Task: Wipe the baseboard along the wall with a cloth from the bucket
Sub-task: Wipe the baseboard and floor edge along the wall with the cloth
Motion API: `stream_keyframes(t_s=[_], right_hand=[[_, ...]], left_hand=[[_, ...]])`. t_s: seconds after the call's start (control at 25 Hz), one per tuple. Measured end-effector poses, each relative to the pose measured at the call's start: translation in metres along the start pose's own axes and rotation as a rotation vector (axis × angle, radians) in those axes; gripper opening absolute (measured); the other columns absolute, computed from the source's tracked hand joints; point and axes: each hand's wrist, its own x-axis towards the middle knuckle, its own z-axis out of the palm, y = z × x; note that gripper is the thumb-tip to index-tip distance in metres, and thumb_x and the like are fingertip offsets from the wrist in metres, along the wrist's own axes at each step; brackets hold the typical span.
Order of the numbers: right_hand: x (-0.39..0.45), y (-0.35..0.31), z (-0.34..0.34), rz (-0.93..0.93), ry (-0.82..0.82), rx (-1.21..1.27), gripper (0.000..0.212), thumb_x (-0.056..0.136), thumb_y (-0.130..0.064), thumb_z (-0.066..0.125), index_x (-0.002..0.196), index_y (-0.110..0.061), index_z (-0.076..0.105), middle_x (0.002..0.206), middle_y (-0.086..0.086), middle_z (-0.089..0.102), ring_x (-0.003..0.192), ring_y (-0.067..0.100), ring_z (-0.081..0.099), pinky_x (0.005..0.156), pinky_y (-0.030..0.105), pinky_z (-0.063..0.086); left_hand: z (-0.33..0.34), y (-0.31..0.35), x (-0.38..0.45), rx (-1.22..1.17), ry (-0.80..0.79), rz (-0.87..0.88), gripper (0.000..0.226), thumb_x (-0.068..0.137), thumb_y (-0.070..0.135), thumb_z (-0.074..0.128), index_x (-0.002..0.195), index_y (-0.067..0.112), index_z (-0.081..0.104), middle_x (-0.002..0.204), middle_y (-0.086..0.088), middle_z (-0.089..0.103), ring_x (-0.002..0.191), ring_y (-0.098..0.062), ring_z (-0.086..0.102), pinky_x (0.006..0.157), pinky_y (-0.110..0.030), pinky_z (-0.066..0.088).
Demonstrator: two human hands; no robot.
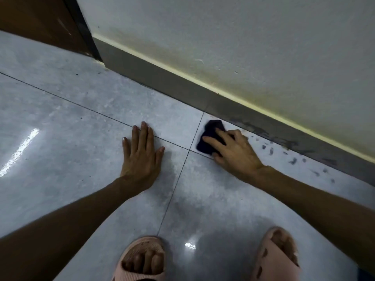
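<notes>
A grey baseboard (pixel 182 86) runs diagonally along the foot of the white wall, from upper left to lower right. A small dark cloth (pixel 211 136) lies bunched on the floor tile just in front of the baseboard. My right hand (pixel 235 151) presses down on the cloth, fingers spread over it. My left hand (pixel 142 153) rests flat on the tile to the left, palm down, fingers apart, holding nothing. The bucket is not in view.
Dark wet smears (pixel 284 153) mark the floor and the baseboard to the right of the cloth. A brown door and dark frame (pixel 81 27) stand at the upper left. My feet in pink slippers (pixel 142 260) are at the bottom edge.
</notes>
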Motion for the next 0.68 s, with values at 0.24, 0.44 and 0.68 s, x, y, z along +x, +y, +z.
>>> stream_keyframes(t_s=[0.24, 0.44, 0.68], right_hand=[[0.025, -0.005, 0.016, 0.175, 0.010, -0.061, 0.067, 0.083, -0.007, 0.066, 0.140, -0.035, 0.044, 0.145, 0.019, 0.042, 0.112, 0.045, 0.046, 0.087, 0.052, 0.040], [-0.052, -0.027, 0.025, 0.275, 0.070, -0.003, 0.074, 0.069, 0.001, 0.078, 0.134, -0.024, 0.054, 0.131, 0.029, 0.051, 0.097, 0.048, 0.050, 0.075, 0.055, 0.050], [0.009, -0.016, 0.024, 0.252, 0.018, -0.019, 0.071, 0.083, -0.001, 0.061, 0.141, -0.035, 0.041, 0.144, 0.022, 0.039, 0.113, 0.046, 0.041, 0.087, 0.056, 0.041]], left_hand=[[0.005, 0.002, 0.001, 0.033, 0.028, -0.018, 0.067, 0.099, 0.043, 0.018, 0.150, 0.009, -0.010, 0.160, -0.008, -0.018, 0.147, -0.026, -0.019, 0.119, -0.051, -0.008], [0.011, 0.011, -0.002, 0.016, 0.079, 0.021, 0.066, 0.100, 0.040, 0.018, 0.150, 0.006, -0.009, 0.160, -0.011, -0.017, 0.147, -0.024, -0.018, 0.120, -0.049, -0.006], [0.031, 0.028, -0.008, 0.039, 0.096, 0.096, 0.065, 0.100, 0.040, 0.015, 0.150, 0.005, -0.008, 0.160, -0.012, -0.015, 0.148, -0.023, -0.015, 0.122, -0.043, -0.002]])
